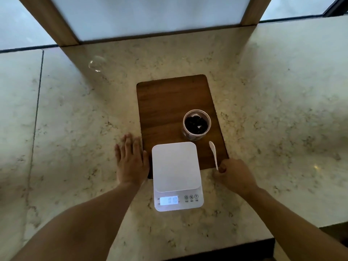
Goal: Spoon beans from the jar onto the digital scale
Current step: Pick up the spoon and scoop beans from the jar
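A white digital scale (176, 166) sits partly on a wooden board (175, 102), its lit display facing me and its platform bare. Behind it on the board stands an open clear jar (196, 126) with dark beans inside. A white plastic spoon (213, 152) lies to the right of the scale, bowl pointing away from me. My right hand (235, 176) is closed around the near end of the spoon's handle. My left hand (130, 161) rests flat on the counter, fingers spread, just left of the scale and touching the board's edge.
The marble counter (75, 129) spreads wide on both sides. A clear round lid or glass piece (97, 63) lies at the far left. A wood-framed frosted panel (150, 16) stands behind the board. The counter's front edge (226, 247) drops off near me.
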### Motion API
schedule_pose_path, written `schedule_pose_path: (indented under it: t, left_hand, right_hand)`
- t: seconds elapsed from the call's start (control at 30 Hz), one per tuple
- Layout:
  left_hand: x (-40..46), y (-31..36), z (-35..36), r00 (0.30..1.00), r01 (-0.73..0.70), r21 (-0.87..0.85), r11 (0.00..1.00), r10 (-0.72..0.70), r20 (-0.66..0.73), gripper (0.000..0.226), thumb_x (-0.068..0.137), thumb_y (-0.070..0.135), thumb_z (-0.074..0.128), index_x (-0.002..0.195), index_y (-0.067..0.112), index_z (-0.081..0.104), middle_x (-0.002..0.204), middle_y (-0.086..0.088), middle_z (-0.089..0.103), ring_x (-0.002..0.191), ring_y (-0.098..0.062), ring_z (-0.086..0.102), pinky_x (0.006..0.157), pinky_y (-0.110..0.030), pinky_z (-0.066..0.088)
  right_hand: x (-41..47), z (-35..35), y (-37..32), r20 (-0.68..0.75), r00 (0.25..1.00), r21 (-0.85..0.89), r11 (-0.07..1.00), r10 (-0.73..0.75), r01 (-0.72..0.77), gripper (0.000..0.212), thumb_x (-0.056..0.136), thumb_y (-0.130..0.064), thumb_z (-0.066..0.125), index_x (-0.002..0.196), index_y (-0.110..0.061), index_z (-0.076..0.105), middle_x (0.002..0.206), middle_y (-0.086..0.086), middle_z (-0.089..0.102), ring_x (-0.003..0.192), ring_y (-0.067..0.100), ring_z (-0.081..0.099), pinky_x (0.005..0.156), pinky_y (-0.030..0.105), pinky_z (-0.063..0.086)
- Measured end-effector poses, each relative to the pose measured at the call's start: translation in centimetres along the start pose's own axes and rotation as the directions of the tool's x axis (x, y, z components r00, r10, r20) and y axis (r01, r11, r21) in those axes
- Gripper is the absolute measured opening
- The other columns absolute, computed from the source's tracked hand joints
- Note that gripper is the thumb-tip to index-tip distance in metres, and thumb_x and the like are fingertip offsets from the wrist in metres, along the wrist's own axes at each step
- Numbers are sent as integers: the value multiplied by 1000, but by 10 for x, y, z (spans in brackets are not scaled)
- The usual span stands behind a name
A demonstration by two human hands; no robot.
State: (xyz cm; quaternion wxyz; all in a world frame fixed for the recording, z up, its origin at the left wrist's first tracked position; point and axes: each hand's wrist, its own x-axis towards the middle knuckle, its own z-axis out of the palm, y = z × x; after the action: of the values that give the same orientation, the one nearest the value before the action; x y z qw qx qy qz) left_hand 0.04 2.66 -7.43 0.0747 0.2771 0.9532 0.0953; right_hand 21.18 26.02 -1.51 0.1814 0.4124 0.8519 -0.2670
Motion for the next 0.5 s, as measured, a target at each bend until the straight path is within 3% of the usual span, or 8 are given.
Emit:
schedule_pose_path:
  t: [0.13,0.27,0.4,0.5]
  left_hand:
    - [0,0,-3,1000,20,30,999,-21,20,64,97,42,19,150,8,33,161,-19,24,151,-33,13,122,-52,7]
    - [-1,0,-5,1000,8,24,1000,-8,8,64,97,41,18,151,11,30,162,-18,22,151,-33,12,122,-52,7]
    - [-2,0,-5,1000,4,2,1000,-4,-18,61,97,40,21,151,12,31,162,-16,23,151,-31,13,122,-51,6]
    - [-2,0,-5,999,12,-19,1000,-12,-30,61,96,40,23,150,13,32,162,-15,24,152,-29,13,123,-49,4]
  right_hand:
    - [0,-4,1,-162,984,168,981,-68,96,27,80,-24,73,57,-11,66,51,3,61,45,15,53,48,28,42]
    - [0,-27,-12,-316,947,305,938,-63,164,22,82,-23,67,60,-19,66,53,-4,66,48,12,61,48,25,44]
    - [-1,-54,-30,-347,934,523,811,-81,264,17,91,-20,62,75,-19,68,62,-6,73,49,7,69,48,16,51]
    - [-3,-62,-38,-392,909,515,784,-145,347,16,93,-22,59,82,-20,71,58,-3,69,45,9,64,46,16,48]
